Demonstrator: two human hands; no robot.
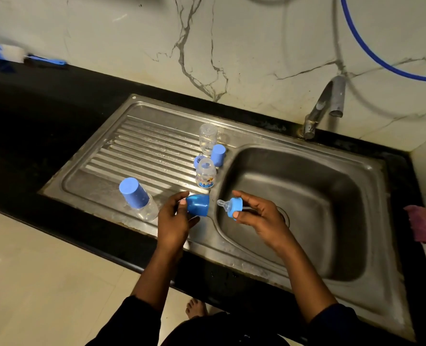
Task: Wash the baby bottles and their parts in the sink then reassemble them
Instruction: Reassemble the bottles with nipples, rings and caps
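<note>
My left hand (174, 221) grips a blue bottle cap (198, 205) on its side, its open end facing right. My right hand (259, 216) pinches a blue collar with a clear teat (231, 207), the teat pointing left at the cap. Both are held over the sink's left rim. On the drainboard (142, 151) stand a capped bottle (137, 198) leaning at the front left, a clear bottle with a printed label (206, 174), another clear bottle (208, 137) behind it, a blue cap (218, 155) and a small blue ring (197, 161).
The steel sink basin (306, 208) lies to the right, with a tap (326, 106) at its back corner. A blue-and-white bottle brush (20, 54) lies at the counter's far left. A pink brush (423, 231) hangs off the right edge. A blue hose (381, 61) runs along the marble wall.
</note>
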